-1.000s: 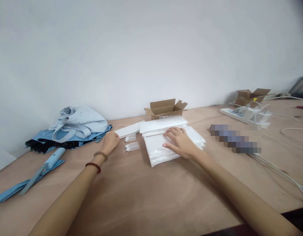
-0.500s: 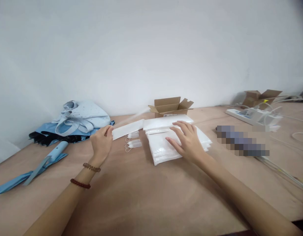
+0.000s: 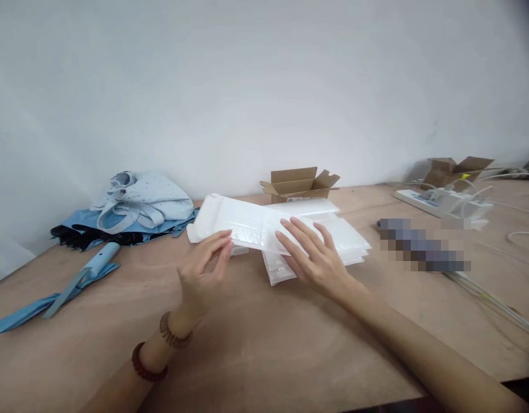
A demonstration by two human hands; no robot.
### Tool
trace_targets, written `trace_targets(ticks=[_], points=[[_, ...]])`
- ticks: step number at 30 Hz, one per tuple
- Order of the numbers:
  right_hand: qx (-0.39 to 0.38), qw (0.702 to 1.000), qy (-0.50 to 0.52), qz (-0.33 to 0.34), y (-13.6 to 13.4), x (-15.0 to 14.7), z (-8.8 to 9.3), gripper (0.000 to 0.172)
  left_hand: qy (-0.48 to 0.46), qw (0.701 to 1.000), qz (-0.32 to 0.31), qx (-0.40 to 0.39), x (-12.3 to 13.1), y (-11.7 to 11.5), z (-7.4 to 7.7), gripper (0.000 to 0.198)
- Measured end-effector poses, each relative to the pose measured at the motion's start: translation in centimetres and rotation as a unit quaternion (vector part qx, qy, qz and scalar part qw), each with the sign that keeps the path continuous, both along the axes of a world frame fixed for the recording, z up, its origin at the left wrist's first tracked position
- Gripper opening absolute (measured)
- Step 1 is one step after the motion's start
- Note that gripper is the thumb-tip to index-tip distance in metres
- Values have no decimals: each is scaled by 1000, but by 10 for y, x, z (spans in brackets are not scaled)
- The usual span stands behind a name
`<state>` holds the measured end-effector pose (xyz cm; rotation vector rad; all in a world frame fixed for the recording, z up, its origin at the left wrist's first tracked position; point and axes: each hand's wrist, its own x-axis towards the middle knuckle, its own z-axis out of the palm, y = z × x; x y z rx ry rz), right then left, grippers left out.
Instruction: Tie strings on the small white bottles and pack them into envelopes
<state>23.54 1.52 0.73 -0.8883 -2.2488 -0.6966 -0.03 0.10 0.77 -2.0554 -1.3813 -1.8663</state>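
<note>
A white, partly see-through bubble bag (image 3: 247, 225) is held slantwise above the table, its flap end to the left. My left hand (image 3: 206, 267) is closed, thumb and fingers pinched at the bag's near edge. The fingers of my right hand (image 3: 313, 252) lie over the bag's right end, with the thumb low underneath, gripping it. Below and behind that hand is a stack of similar white bags (image 3: 352, 244). Part of a small white piece (image 3: 240, 250) shows under the held bag; the rest of it is hidden.
An open cardboard box (image 3: 294, 182) stands behind the stack. On the left lie a pale blue cloth bag (image 3: 150, 198), a blue umbrella (image 3: 77, 221) and its handle (image 3: 101, 259). To the right are a power strip (image 3: 436, 203), cables, another box (image 3: 455, 172) and a blurred-out object (image 3: 421, 244).
My left hand has moved right and nearer to me, from the bag's far-left end to its near edge. The bag has risen and turned, and my right hand has taken hold of its right end.
</note>
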Motion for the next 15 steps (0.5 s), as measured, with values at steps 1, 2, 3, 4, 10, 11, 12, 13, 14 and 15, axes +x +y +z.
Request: trace_targets(ticks=[1, 2, 3, 4, 10, 11, 12, 13, 14, 15], points=[[1, 1000, -7, -2, 0, 0, -1, 54, 16, 1000, -15, -12, 4, -3, -2, 13], [-2, 1000, -15, -2, 1, 0, -1, 55, 30, 999, -30, -25, 7, -7, -4, 14], [-8, 1000, -26, 0, 2, -1, -2, 56, 43, 997, -47, -39, 10, -10, -5, 14], [-16, 999, -38, 1, 3, -1, -3, 56, 55, 995, -60, -49, 12, -12, -6, 16], [-42, 996, -82, 7, 5, -5, -3, 54, -14, 999, -8, -31, -1, -7, 3, 30], [-46, 995, -85, 5, 5, -5, -3, 54, -55, 997, -7, -53, -5, -3, 5, 35], [-50, 995, -90, 4, 4, -5, -3, 55, -100, 991, -19, -91, -9, 1, 8, 39], [-54, 994, -96, 4, 4, -5, -3, 56, -141, 979, -47, -142, -13, 6, 9, 43], [-57, 993, -104, 6, 3, -6, -4, 56, -176, 960, -88, -202, -15, 9, 10, 45], [-60, 992, -111, 10, 2, -6, -4, 57, -204, 934, -133, -262, -17, 12, 10, 45]])
